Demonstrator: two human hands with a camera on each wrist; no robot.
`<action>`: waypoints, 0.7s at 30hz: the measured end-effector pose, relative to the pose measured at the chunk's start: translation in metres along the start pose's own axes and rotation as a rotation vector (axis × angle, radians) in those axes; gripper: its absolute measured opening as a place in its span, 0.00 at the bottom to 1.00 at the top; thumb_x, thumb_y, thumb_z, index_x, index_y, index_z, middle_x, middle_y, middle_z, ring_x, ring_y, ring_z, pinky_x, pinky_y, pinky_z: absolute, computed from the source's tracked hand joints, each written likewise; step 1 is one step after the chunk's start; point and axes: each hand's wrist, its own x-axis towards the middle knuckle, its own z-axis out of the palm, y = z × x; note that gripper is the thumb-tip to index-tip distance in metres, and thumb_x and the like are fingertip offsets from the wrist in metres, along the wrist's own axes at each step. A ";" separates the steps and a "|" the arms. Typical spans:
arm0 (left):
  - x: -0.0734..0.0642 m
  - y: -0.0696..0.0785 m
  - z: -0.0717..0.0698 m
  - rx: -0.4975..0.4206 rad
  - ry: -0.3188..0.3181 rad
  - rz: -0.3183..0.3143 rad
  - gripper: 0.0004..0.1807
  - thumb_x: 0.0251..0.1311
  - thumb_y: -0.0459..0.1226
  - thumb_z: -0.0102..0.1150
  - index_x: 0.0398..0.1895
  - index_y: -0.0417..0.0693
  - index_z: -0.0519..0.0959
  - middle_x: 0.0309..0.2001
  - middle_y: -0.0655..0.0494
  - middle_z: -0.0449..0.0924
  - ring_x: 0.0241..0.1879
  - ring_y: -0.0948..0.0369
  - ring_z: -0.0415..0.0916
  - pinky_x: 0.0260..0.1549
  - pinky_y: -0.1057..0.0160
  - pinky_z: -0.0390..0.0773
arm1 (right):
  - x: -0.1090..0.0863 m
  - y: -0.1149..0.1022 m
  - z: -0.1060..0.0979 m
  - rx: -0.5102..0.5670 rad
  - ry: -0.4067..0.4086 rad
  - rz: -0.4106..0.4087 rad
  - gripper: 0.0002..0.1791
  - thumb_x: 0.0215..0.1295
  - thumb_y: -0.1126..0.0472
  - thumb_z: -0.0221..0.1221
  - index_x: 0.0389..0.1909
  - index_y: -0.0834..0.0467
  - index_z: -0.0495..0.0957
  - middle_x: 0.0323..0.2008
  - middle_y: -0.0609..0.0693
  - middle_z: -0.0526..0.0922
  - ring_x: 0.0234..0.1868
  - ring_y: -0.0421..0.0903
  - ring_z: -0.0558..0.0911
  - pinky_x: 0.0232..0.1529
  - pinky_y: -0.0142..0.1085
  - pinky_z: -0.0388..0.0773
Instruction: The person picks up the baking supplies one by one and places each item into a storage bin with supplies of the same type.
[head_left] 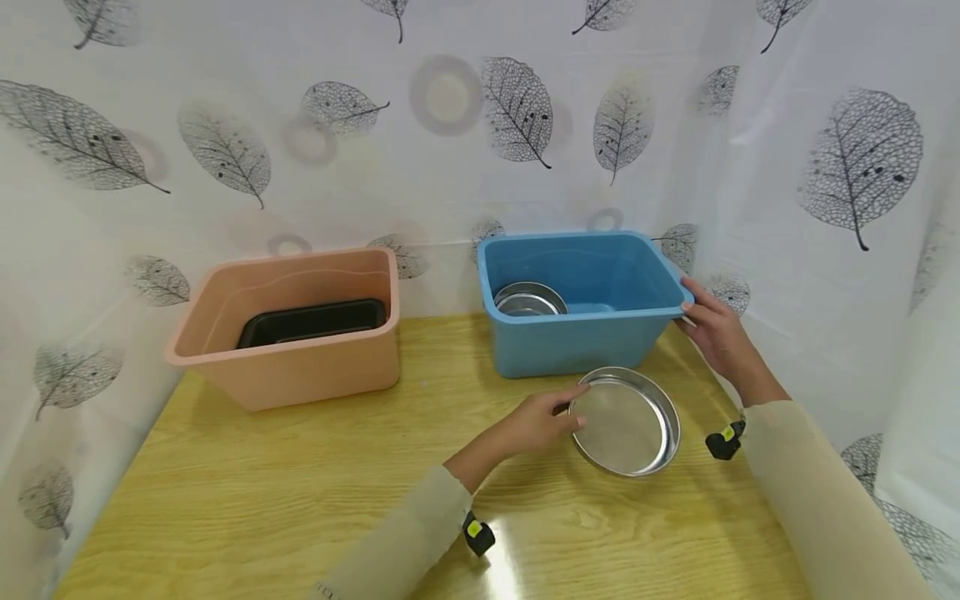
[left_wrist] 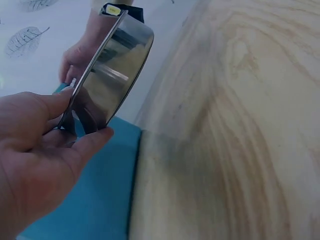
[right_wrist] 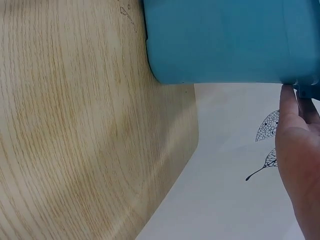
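A round metal cake pan hangs tilted in front of the blue plastic bin, its inside facing the head camera. My left hand pinches the pan's left rim between thumb and fingers; the left wrist view shows this grip on the pan closely. At the bin's right end, my right hand grips the rim, with fingers tucked under the lip in the right wrist view. Inside the blue bin, at its left end, lie round metal pans, seemingly stacked; their number is unclear.
To the left stands a pink plastic bin with a black rectangular pan inside. Both bins stand on a wood-grain table. A white curtain with leaf prints hangs behind and along the sides.
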 end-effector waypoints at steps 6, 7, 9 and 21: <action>-0.010 0.017 -0.026 -0.040 -0.045 0.039 0.33 0.73 0.38 0.56 0.78 0.51 0.61 0.79 0.51 0.52 0.78 0.59 0.53 0.67 0.68 0.69 | -0.002 0.002 -0.001 0.023 -0.036 -0.037 0.36 0.81 0.64 0.45 0.82 0.50 0.42 0.82 0.50 0.33 0.81 0.59 0.38 0.64 0.25 0.72; -0.011 0.019 -0.030 -0.045 -0.049 0.041 0.33 0.73 0.38 0.56 0.78 0.51 0.60 0.80 0.51 0.52 0.78 0.59 0.53 0.67 0.68 0.70 | -0.002 0.002 -0.002 0.025 -0.042 -0.039 0.35 0.81 0.64 0.45 0.82 0.49 0.42 0.82 0.49 0.32 0.81 0.59 0.37 0.63 0.24 0.73; -0.013 0.026 -0.039 -0.039 -0.051 0.042 0.33 0.73 0.38 0.57 0.79 0.52 0.60 0.80 0.52 0.51 0.78 0.59 0.53 0.67 0.67 0.70 | -0.002 0.002 -0.001 0.031 -0.046 -0.044 0.35 0.81 0.64 0.45 0.82 0.49 0.42 0.82 0.49 0.32 0.81 0.59 0.37 0.61 0.24 0.74; -0.009 0.058 -0.090 -0.014 -0.013 0.022 0.33 0.72 0.42 0.58 0.78 0.59 0.61 0.78 0.55 0.58 0.71 0.60 0.66 0.59 0.62 0.79 | -0.001 0.000 0.000 -0.026 -0.005 0.002 0.36 0.80 0.63 0.46 0.82 0.49 0.42 0.83 0.48 0.33 0.81 0.58 0.39 0.72 0.33 0.63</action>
